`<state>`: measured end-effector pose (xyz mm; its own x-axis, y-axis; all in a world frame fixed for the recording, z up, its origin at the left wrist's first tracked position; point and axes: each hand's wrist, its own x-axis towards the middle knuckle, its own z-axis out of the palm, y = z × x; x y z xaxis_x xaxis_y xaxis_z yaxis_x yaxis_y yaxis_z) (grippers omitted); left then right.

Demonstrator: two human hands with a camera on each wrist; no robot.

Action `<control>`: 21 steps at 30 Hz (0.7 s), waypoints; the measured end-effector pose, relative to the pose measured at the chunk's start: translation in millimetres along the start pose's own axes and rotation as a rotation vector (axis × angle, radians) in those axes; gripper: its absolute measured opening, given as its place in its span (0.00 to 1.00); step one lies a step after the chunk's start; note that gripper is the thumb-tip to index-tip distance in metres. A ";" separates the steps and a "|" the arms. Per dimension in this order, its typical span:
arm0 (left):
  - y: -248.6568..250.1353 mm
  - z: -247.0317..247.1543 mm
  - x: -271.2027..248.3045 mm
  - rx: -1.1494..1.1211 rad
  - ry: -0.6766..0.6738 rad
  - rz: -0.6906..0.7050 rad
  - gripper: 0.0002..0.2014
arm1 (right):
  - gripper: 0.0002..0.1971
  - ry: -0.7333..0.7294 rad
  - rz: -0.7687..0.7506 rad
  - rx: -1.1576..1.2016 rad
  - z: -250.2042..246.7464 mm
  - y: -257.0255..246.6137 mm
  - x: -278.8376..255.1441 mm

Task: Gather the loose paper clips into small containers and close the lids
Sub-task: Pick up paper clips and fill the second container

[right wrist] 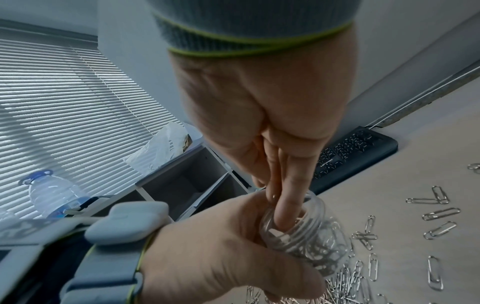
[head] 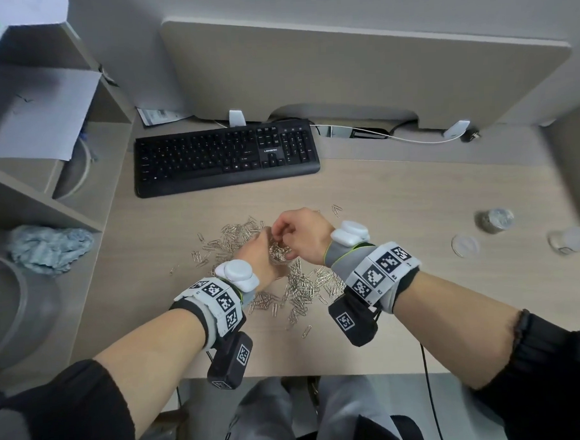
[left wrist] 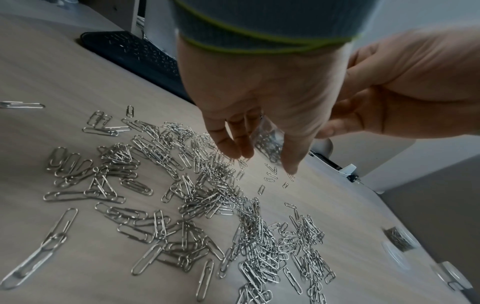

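Loose silver paper clips point(head: 300, 287) lie in a wide scatter on the desk point(head: 414, 197) in front of me. Just above the pile, my left hand point(head: 266, 245) grips a small clear jar point(right wrist: 315, 238), tilted and partly filled with clips. In the left wrist view the jar point(left wrist: 270, 144) shows between the thumb and fingers of that hand point(left wrist: 259, 152). The straight fingers point(right wrist: 284, 207) of my right hand point(head: 284, 233) reach down into the jar's open mouth. Whether they hold a clip is hidden.
At the right of the desk stand a jar full of clips point(head: 494, 220), a loose lid point(head: 465, 245) and an empty clear jar point(head: 570, 240). A black keyboard point(head: 226, 159) lies behind the pile. A shelf unit with a crumpled blue cloth point(head: 50, 247) borders the left.
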<state>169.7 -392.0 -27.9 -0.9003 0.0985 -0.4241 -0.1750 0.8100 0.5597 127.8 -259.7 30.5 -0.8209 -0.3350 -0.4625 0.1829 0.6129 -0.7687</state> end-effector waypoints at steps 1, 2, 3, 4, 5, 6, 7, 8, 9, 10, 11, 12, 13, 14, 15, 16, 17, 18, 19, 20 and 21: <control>0.5 0.3 -0.5 0.005 0.003 0.003 0.34 | 0.17 -0.005 0.001 0.033 -1.9 -1.0 -2.0; 0.2 0.3 -0.5 0.007 0.004 0.004 0.34 | 0.18 -0.008 -0.002 0.057 -3.3 -1.9 -2.6; 0.0 -0.2 -1.1 0.008 0.005 0.001 0.34 | 0.18 -0.011 -0.006 0.084 -4.5 -2.1 -3.0; 0.2 -0.3 -1.3 0.008 0.007 0.001 0.33 | 0.17 -0.015 -0.007 0.111 -5.8 -1.8 -3.5; 0.6 -0.5 -1.9 0.006 0.009 -0.001 0.33 | 0.17 -0.017 -0.009 0.128 -7.3 -1.2 -3.9; 1.4 -0.7 -2.3 0.000 0.012 0.002 0.32 | 0.17 -0.017 -0.015 0.131 -8.7 -0.1 -4.2; 2.7 -0.6 -2.4 -0.005 0.014 0.002 0.31 | 0.17 -0.015 -0.023 0.123 -10.1 1.0 -4.6; 3.1 -0.5 -2.2 -0.009 0.020 0.004 0.31 | 0.17 -0.015 -0.034 0.112 -10.6 2.0 -4.6; 4.3 -0.5 -2.3 -0.011 0.023 0.003 0.31 | 0.18 -0.009 -0.046 0.104 -11.8 3.2 -4.4; 5.5 -0.1 -2.0 -0.009 0.025 0.010 0.32 | 0.18 0.005 -0.056 0.106 -13.7 5.1 -3.7; 6.0 0.2 -1.9 -0.007 0.025 0.016 0.34 | 0.18 0.023 -0.061 0.109 -15.6 7.0 -2.9; 5.9 0.6 -1.7 -0.004 0.023 0.025 0.35 | 0.18 0.046 -0.057 0.113 -18.8 10.0 -1.3; 5.7 1.3 -2.3 -0.002 0.020 0.034 0.35 | 0.18 0.070 -0.044 0.114 -22.6 14.9 0.2; 5.5 1.2 -3.3 -0.002 0.022 0.043 0.34 | 0.17 0.097 -0.020 0.116 -27.1 20.5 1.9; 4.2 1.1 -4.0 -0.003 0.024 0.044 0.34 | 0.17 0.120 0.021 0.105 -32.2 27.8 3.4; 3.7 0.6 -4.6 -0.003 0.023 0.042 0.33 | 0.16 0.141 0.074 0.082 -37.6 38.2 4.9; 2.9 0.3 -4.6 -0.001 0.020 0.034 0.33 | 0.15 0.155 0.136 0.042 -43.2 49.2 5.3; 1.6 -0.5 -5.2 0.001 0.015 0.026 0.34 | 0.13 0.156 0.203 -0.019 -47.6 61.3 6.0; 0.6 -2.0 -5.9 -0.003 0.008 0.022 0.33 | 0.10 0.145 0.264 -0.110 -52.1 71.7 4.5; -1.1 -2.9 -6.5 -0.002 -0.004 0.021 0.33 | 0.07 0.120 0.318 -0.202 -55.9 84.6 2.8; -2.5 -4.3 -7.3 0.000 -0.014 0.023 0.32 | 0.04 0.090 0.372 -0.270 -57.9 97.5 -0.4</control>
<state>175.1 -397.2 -23.1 -0.8984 0.1249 -0.4211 -0.1548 0.8072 0.5696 114.6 -158.4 -18.7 -0.7720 -0.0007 -0.6356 0.3367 0.8477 -0.4100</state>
